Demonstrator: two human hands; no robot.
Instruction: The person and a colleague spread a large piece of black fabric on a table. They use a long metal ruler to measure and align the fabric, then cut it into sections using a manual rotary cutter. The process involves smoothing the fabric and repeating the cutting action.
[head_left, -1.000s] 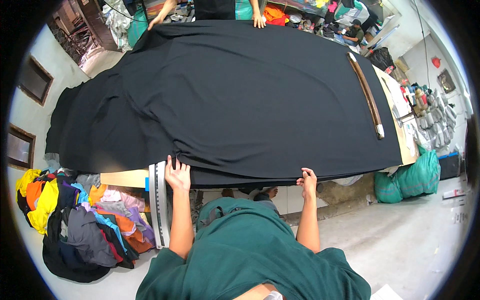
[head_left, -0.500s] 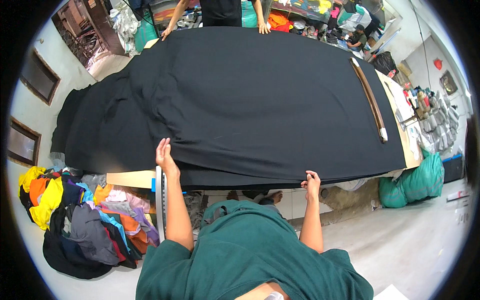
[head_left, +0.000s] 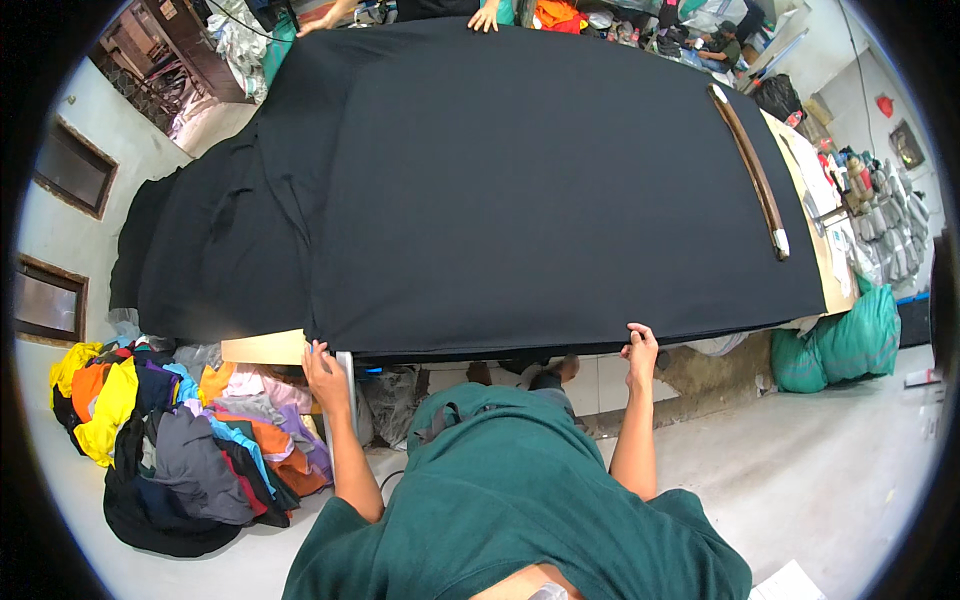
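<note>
"At the far left, what is shown?"

"A heap of coloured clothes is seen on the floor, beside a tabletop mostly covered by a large black cloth. Loose folds are gathered in the cloth's left part."

"Is anything held by the left hand?"

"Its fingers are bent and slightly parted at the cloth's near edge, where folds give way to flat fabric, just beside a pale board. Whether the edge is pinched or only touched cannot be told."

"And across the middle?"

"The cloth is spread nearly flat. At its far edge, a co-worker's hand is rested on it."

"Farther right?"

"The right hand is placed at the near edge, its fingers curled in and nearly closed; whether any cloth is gripped cannot be made out. Beyond it, a long brown bar with white ends is laid across the cloth, near the uncovered end of the tabletop."

"Which step seems to be in hand?"

"By judgement, the near edge is being straightened. For the next move, a light, even pull toward the left folds would be called for, matched from the far side, with the bar left undisturbed."
</note>
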